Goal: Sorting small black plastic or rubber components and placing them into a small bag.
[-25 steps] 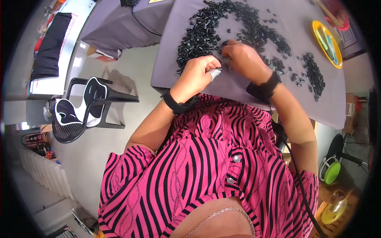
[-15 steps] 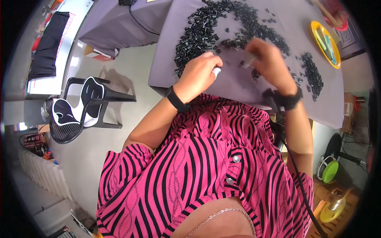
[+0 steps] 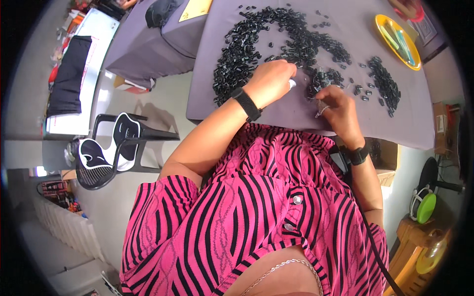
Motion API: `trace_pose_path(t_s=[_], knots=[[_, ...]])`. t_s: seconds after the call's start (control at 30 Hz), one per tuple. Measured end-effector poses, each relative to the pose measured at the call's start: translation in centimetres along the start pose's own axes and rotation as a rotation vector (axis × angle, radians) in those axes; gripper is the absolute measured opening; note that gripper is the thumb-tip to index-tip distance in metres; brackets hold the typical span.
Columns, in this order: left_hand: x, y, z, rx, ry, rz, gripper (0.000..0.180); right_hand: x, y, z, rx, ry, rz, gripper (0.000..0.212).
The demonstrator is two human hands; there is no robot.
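Observation:
My left hand (image 3: pixel 271 81) is closed above the near part of the table, its fingers curled round a small white thing (image 3: pixel 292 84) whose kind I cannot make out. To its right, my right hand (image 3: pixel 341 111) pinches a thin, silvery, see-through strand-like bundle (image 3: pixel 321 108) between thumb and fingers. Just beyond the right fingertips lies a cluster of small shiny black pieces (image 3: pixel 326 76), short and tube-like. A larger heap of the same black pieces (image 3: pixel 237 54) curves along the left and far side of my left hand.
A smaller black pile (image 3: pixel 386 89) lies at the right, with loose pieces between. An oval yellow tray (image 3: pixel 379 23) holding pale strips stands at the far right of the grey-covered table (image 3: pixel 286 116). A black plastic chair (image 3: pixel 118 143) is on the floor at left.
My right hand has drawn back toward the near edge, with the silvery bundle in its fingers. My left hand has shifted right, the white thing in it. The view has shifted slightly.

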State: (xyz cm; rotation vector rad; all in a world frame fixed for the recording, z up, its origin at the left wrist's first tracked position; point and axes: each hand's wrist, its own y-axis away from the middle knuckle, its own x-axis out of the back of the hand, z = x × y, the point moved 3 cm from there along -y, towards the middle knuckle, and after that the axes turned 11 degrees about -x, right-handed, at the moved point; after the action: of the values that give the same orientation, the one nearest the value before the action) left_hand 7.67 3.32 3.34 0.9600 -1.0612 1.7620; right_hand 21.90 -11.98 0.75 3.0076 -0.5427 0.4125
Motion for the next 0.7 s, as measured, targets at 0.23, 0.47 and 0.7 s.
trace_pose_path(t_s=[0.23,0.47,0.7], knots=[[-0.9,0.3,-1.8,0.009,0.077,-0.019,0.014,-1.3,-0.5,1.7,-0.036,-0.081,0.000,0.015],[-0.1,1.0,-0.4,-0.029,0.041,-0.005,0.017,-0.8,-0.5,1.4,0.002,-0.031,0.007,0.017],[1.0,2.9,0.8,0.297,0.875,-0.009,0.016,-0.6,-0.4,0.4,-0.041,-0.089,-0.054,0.023]])
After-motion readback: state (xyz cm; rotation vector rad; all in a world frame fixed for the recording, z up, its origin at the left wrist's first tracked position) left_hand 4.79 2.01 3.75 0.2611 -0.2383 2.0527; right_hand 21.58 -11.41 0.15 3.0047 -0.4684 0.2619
